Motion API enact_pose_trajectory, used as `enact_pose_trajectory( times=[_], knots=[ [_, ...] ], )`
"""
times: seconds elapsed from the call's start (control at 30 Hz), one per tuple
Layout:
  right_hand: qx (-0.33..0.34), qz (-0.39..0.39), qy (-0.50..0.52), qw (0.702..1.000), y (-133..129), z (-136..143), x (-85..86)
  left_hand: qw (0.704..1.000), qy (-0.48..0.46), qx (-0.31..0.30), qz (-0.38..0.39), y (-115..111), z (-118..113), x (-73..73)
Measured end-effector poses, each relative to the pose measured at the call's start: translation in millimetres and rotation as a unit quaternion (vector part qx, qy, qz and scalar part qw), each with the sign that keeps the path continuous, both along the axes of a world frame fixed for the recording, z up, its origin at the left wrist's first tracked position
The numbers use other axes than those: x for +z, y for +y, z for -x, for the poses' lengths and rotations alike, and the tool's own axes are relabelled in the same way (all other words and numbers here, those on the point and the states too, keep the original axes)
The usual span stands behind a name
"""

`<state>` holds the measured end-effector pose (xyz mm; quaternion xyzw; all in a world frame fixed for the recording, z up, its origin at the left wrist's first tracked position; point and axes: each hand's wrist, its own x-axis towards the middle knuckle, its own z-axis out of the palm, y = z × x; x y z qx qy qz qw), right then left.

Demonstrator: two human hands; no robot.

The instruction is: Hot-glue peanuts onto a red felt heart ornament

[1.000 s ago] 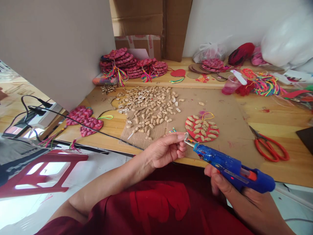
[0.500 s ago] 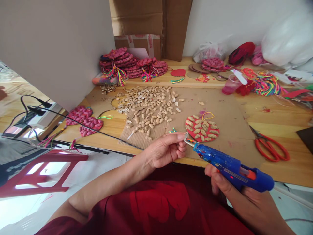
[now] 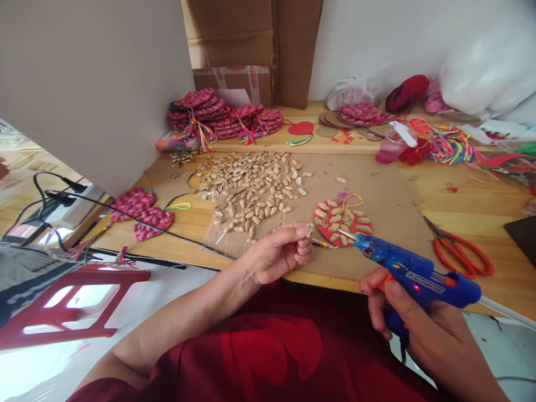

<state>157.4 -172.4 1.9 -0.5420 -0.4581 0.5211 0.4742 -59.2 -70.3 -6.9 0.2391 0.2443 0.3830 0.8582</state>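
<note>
Between thumb and fingertips, my left hand pinches a peanut shell piece near the table's front edge. My right hand is wrapped round a blue glue gun, whose metal nozzle points left over the red disc's lower part, apart from the shell piece. The red disc carries several peanuts and has a yellow loop at its top; it lies on the cardboard sheet. Colourful cords show at its lower left. A large spread of peanuts lies behind my left hand.
Red-handled scissors lie at the right. Two pink heart pieces and a black cable are at the left. On the back ledge stand stacked pink pieces, a pink cup and colourful cords. A red stool is below left.
The glue gun has moved right, and its nozzle has come away from the shell piece. My left hand still pinches the shell piece, slightly further left in view.
</note>
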Motion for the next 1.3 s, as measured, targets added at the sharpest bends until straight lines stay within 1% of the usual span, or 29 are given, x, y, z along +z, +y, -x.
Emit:
enact_pose_trajectory(
  times=[0.03,0.07,0.17,0.27,0.3,0.37,0.47,0.53,0.6,0.67,0.73,0.77,0.8,0.87,1.0,1.07,1.2,1.3],
  knots=[
    [-0.026,0.000,0.023,0.999,1.3,1.6,-0.2,1.000,0.005,0.001,-0.006,1.2,0.0,0.0],
    [-0.038,-0.005,0.041,0.998,3.1,1.9,-1.1,1.000,0.010,0.002,-0.014,2.5,0.1,0.0],
    [-0.050,-0.028,0.073,0.996,11.1,-5.1,-7.8,0.998,0.043,0.012,-0.039,7.2,1.1,1.2],
    [-0.064,-0.047,0.095,0.992,20.5,-18.4,-16.2,0.991,0.111,0.024,-0.070,13.9,3.0,5.5],
    [-0.072,-0.045,0.102,0.991,23.7,-22.6,-18.0,0.986,0.140,0.024,-0.092,17.0,3.6,7.6],
    [-0.091,-0.038,0.116,0.988,30.5,-29.6,-19.4,0.967,0.201,0.012,-0.159,24.4,4.2,12.4],
    [-0.133,-0.033,0.118,0.984,42.9,-36.8,-17.4,0.916,0.296,-0.020,-0.271,38.8,2.8,19.3],
    [-0.149,-0.045,0.109,0.982,52.7,-40.3,-16.1,0.870,0.354,-0.032,-0.342,49.8,0.0,23.1],
    [-0.165,-0.059,0.096,0.980,62.9,-42.6,-16.6,0.806,0.401,-0.038,-0.433,61.3,-3.6,26.3],
    [-0.181,-0.073,0.083,0.977,72.0,-43.3,-18.8,0.727,0.431,-0.056,-0.532,72.3,-7.1,29.4],
    [-0.189,-0.093,0.069,0.975,78.7,-42.3,-22.1,0.653,0.442,-0.088,-0.608,81.0,-9.7,32.5],
    [-0.188,-0.102,0.064,0.975,81.1,-41.4,-23.8,0.626,0.443,-0.105,-0.633,84.0,-10.7,33.8],
    [-0.182,-0.109,0.059,0.975,82.8,-40.5,-25.4,0.606,0.441,-0.121,-0.651,86.1,-11.5,34.9],
    [-0.170,-0.117,0.044,0.977,84.7,-38.6,-27.9,0.585,0.440,-0.142,-0.667,87.4,-12.9,35.4],
    [-0.151,-0.151,-0.002,0.977,86.6,-36.2,-29.4,0.564,0.445,-0.170,-0.674,84.7,-15.9,29.9],
    [-0.142,-0.165,-0.040,0.975,87.9,-35.4,-29.1,0.548,0.448,-0.180,-0.683,83.9,-17.4,26.2],
    [-0.145,-0.158,-0.105,0.971,89.3,-35.3,-30.4,0.512,0.463,-0.191,-0.698,84.0,-20.1,23.4],
    [-0.159,-0.149,-0.130,0.967,88.6,-36.5,-32.4,0.497,0.464,-0.201,-0.705,84.4,-21.8,23.9]
  ],
)
